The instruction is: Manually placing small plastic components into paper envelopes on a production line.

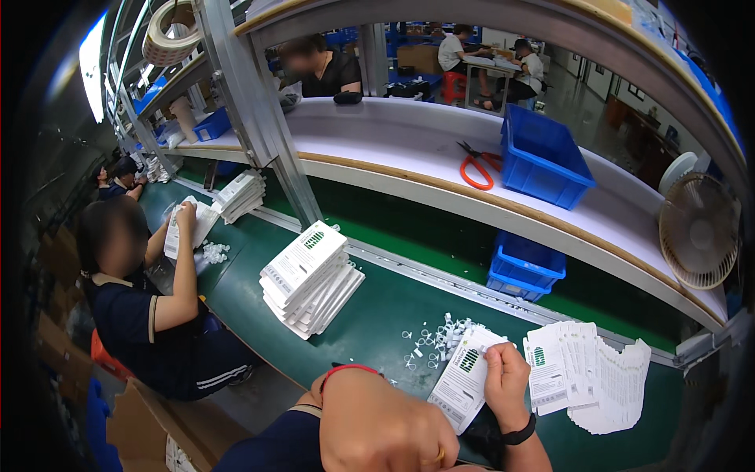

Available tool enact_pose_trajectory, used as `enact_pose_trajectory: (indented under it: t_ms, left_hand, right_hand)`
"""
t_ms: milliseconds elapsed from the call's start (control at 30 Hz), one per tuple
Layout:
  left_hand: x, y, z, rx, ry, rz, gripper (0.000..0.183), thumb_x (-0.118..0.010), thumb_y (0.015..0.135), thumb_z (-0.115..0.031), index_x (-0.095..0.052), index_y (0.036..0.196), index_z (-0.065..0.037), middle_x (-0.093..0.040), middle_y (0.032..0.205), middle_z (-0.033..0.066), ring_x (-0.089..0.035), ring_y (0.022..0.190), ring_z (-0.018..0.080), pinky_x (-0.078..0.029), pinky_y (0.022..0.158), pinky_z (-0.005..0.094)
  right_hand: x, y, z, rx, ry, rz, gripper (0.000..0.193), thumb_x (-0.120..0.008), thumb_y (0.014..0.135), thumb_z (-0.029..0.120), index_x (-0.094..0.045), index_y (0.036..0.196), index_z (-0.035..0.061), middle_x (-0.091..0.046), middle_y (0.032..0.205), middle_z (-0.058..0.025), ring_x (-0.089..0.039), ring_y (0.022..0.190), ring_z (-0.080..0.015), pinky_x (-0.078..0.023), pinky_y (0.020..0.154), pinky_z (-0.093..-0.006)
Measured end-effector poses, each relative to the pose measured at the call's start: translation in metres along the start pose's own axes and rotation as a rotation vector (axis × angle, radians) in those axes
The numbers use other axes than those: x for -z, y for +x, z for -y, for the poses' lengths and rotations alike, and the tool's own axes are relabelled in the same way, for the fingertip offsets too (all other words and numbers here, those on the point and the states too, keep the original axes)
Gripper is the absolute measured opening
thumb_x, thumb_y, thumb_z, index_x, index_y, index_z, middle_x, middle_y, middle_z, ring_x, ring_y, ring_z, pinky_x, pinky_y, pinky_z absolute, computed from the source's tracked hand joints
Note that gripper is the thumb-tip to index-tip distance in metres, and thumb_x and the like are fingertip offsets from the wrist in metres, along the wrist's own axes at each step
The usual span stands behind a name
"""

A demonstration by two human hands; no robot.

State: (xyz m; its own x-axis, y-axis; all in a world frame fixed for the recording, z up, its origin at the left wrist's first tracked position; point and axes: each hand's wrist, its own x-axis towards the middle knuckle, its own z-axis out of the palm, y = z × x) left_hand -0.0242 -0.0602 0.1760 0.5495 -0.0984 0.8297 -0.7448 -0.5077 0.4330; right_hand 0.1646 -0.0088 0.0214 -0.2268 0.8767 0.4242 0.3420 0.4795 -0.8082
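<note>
My right hand, with a black wristband, grips the right edge of a flat white box printed with a green battery picture, its thumb lying on the front. Close to the camera, my left hand, with a red bracelet and a gold ring, is raised at the box's lower left. Its fingers are curled, and what they hold, if anything, is hidden. Just behind the box lies a heap of small white plastic clips with loops. Right of it, several flat white printed sheets or sleeves are fanned out.
A stack of white boxes stands left on the green table. A co-worker handles a similar box farther left. The shelf bears red-handled scissors, a blue bin and a fan. More blue bins sit below.
</note>
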Motion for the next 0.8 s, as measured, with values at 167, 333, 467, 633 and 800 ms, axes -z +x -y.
enact_pose_trajectory:
  t_ms: [167, 333, 467, 633, 800]
  left_hand:
    - [0.002, -0.002, 0.024, -0.017, -0.041, -0.206, 0.04, -0.07, 0.087, -0.035, -0.066, 0.074, 0.002, -0.063, 0.075, 0.0161, -0.06, 0.065, 0.0319, -0.046, 0.063, 0.0407]
    - [0.001, -0.001, 0.043, 0.18, -0.275, -0.14, 0.072, -0.078, 0.075, -0.05, -0.063, 0.108, 0.012, -0.067, 0.101, 0.0227, -0.065, 0.088, 0.0373, -0.049, 0.077, 0.0435]
    - [-0.019, -0.004, 0.045, 0.153, -0.458, -0.275, 0.073, -0.079, 0.076, -0.045, -0.061, 0.113, 0.015, -0.065, 0.108, 0.0268, -0.065, 0.097, 0.0389, -0.049, 0.084, 0.0455]
    - [-0.01, -0.003, 0.035, 0.246, -0.511, -0.271, 0.065, -0.08, 0.077, -0.039, -0.063, 0.107, 0.015, -0.066, 0.102, 0.0274, -0.066, 0.091, 0.0391, -0.051, 0.078, 0.0446]
    - [-0.01, 0.002, 0.029, 0.234, -0.446, -0.378, 0.056, -0.08, 0.078, -0.035, -0.067, 0.1, 0.014, -0.068, 0.094, 0.0262, -0.067, 0.082, 0.0374, -0.052, 0.071, 0.0423]
  right_hand:
    - [-0.001, -0.001, 0.002, 0.031, 0.011, -0.015, 0.015, -0.058, 0.092, 0.009, -0.059, 0.08, 0.0005, -0.059, 0.067, -0.0156, -0.058, 0.058, -0.0304, -0.044, 0.054, -0.0371]
    - [-0.001, 0.0, -0.001, 0.037, 0.008, -0.031, 0.014, -0.059, 0.092, 0.008, -0.059, 0.08, 0.0007, -0.058, 0.066, -0.0159, -0.057, 0.057, -0.0313, -0.043, 0.053, -0.0379]
    - [0.0, 0.001, 0.003, 0.063, 0.009, -0.032, 0.014, -0.059, 0.092, 0.007, -0.059, 0.079, 0.001, -0.057, 0.066, -0.0157, -0.057, 0.057, -0.0316, -0.043, 0.053, -0.0383]
    - [0.002, 0.0, 0.004, 0.056, -0.005, -0.037, 0.013, -0.059, 0.092, 0.007, -0.059, 0.08, 0.0013, -0.057, 0.066, -0.0155, -0.057, 0.057, -0.0318, -0.043, 0.053, -0.0387]
    - [0.001, 0.002, 0.004, 0.087, -0.013, -0.038, 0.013, -0.058, 0.092, 0.007, -0.059, 0.08, 0.002, -0.057, 0.065, -0.0152, -0.057, 0.057, -0.0321, -0.043, 0.052, -0.0393]
